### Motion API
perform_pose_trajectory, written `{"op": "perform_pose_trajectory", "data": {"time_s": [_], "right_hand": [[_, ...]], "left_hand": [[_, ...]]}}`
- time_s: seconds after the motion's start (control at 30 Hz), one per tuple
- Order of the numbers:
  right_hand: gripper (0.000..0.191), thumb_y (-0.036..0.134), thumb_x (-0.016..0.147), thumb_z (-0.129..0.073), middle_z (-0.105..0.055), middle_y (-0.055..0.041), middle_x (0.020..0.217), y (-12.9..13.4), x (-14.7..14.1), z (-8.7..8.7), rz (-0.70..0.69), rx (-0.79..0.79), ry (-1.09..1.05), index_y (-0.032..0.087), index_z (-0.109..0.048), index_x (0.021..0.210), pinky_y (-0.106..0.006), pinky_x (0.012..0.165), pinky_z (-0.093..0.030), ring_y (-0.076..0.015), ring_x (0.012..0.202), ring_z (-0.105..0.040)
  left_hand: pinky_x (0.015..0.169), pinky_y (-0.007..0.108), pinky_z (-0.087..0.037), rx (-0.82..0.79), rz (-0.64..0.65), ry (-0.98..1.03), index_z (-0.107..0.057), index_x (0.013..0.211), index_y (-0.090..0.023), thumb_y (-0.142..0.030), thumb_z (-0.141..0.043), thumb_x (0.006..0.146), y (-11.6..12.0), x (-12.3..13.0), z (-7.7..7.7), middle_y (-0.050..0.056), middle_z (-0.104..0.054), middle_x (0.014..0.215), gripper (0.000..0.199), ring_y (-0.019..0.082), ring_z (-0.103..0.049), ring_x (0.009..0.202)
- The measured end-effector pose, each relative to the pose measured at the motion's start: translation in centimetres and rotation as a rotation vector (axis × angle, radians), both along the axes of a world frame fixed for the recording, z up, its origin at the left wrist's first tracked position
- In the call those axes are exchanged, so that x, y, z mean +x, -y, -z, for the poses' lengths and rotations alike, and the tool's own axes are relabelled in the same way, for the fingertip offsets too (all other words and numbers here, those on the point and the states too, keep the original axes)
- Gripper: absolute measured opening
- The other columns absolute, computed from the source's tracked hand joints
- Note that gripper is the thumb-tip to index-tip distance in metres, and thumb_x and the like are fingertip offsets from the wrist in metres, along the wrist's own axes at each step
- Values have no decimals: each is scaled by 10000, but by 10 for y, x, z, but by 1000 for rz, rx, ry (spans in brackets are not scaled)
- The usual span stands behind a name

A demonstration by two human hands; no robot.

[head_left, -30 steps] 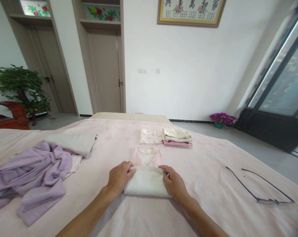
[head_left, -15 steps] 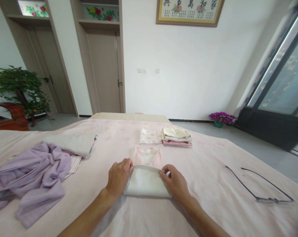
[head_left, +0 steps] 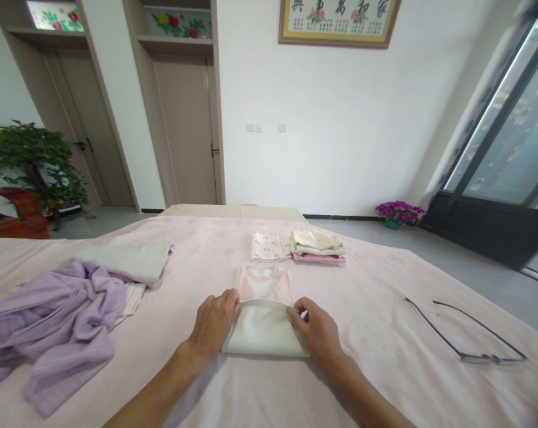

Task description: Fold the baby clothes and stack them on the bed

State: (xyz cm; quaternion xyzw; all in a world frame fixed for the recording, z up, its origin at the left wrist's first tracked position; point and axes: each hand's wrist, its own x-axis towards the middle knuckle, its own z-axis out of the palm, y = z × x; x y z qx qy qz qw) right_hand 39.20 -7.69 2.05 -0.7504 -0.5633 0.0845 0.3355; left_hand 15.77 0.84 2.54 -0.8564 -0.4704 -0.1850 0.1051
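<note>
In front of me on the pink bedspread [head_left: 269,398] lies a small white and pink shirt [head_left: 266,330], its lower part folded up over the body. The pink neckline shows above the fold, facing away from me. My left hand [head_left: 215,321] is closed on the left end of the folded edge. At the right end of that edge, my right hand [head_left: 315,327] pinches the cloth between thumb and fingers. Just beyond the shirt sit a folded white patterned garment [head_left: 269,247] and, beside it, a stack of folded clothes [head_left: 318,246].
A rumpled lilac garment [head_left: 72,321] lies at the left, with a pale ribbed garment [head_left: 128,263] behind it. Eyeglasses [head_left: 483,358] rest on the bedspread at the right. Farther off are potted purple flowers [head_left: 398,212], a leafy plant [head_left: 32,160] and a wooden armrest [head_left: 16,205].
Almost nothing has moved. Both hands keep their hold on the folded edge, and the view has shifted very slightly.
</note>
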Motion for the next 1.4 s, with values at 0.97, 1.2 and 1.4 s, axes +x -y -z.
{"op": "perform_pose_trajectory", "data": {"time_s": [0.97, 1.2, 1.4], "right_hand": [[303, 374, 808, -555, -592, 3, 782, -17, 10, 28, -131, 104, -424, 184, -636, 1029, -268, 605, -412, -131, 620, -505], [300, 384, 811, -563, -577, 11, 764, -15, 11, 27, -150, 95, -433, 194, -657, 1024, -261, 606, -403, -131, 623, -506], [311, 410, 841, -526, -603, 4, 745, -15, 12, 28, -197, 87, -481, 194, -666, 1016, -254, 599, -397, -142, 641, -518]], "left_hand": [[653, 226, -363, -421, -12, 397, -518, 1083, -260, -263, -599, 823, -4, 7, 15, -47, -667, 874, 273, 123, -608, 722], [664, 216, -382, -562, 1, 497, -584, 1073, -276, -256, -542, 854, -8, 1, 19, -45, -686, 863, 224, 129, -629, 780], [711, 210, -380, -506, 90, 448, -643, 975, -282, -219, -550, 845, -8, -2, 17, -38, -675, 917, 172, 126, -611, 834]]}}
